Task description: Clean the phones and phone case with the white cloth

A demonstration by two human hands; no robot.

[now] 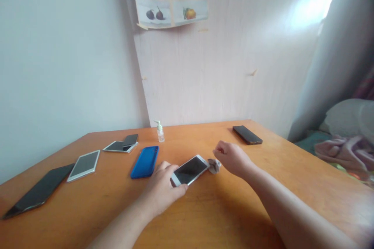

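Observation:
My left hand [163,190] is closed around the lower left end of a white-framed smartphone [191,170], thumb along the near edge and fingers on the far side. The dark screen faces up and the phone lies slanted, its far end to the right. Just past that end, my right hand [233,158] is curled into a fist. A small crumpled greyish cloth [214,166] bunches out below its fingers, beside the phone's corner. Left of the phone lies a blue phone or phone case [145,162], back side up.
A small clear pump bottle [160,133] stands near the table's back edge. To the left lie a white tablet [84,165], a dark flat device [41,190], and a white device [115,146] under a small dark one [130,140]. A black phone [247,135] lies back right on the wooden table [187,229].

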